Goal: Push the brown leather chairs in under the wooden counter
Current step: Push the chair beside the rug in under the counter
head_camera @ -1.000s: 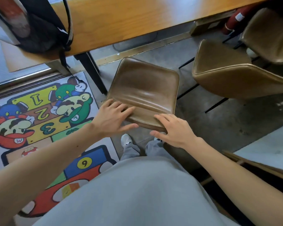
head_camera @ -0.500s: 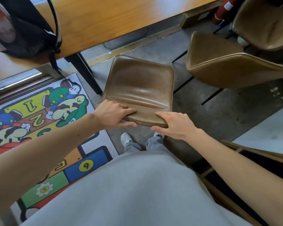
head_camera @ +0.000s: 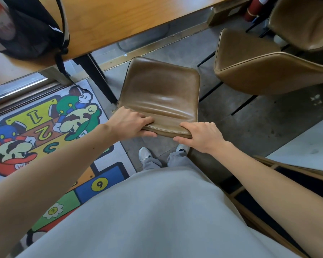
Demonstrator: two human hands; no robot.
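Note:
A brown leather chair (head_camera: 160, 94) stands right in front of me, its seat just short of the wooden counter (head_camera: 123, 17). My left hand (head_camera: 131, 123) grips the left end of the chair's low back edge. My right hand (head_camera: 201, 135) grips the right end of the same edge, thumb underneath. A second brown leather chair (head_camera: 265, 71) stands out from the counter to the right, and a third (head_camera: 302, 23) sits further back at the top right.
A black backpack (head_camera: 26, 28) lies on the counter's left end, a strap hanging down. A black counter leg (head_camera: 97, 79) stands left of the chair. A colourful cartoon rug (head_camera: 41, 131) covers the floor at left. A wooden frame (head_camera: 280, 183) is at right.
Both hands have closed from resting flat on the chair's back edge to gripping it. The chair sits slightly closer to the counter in the view.

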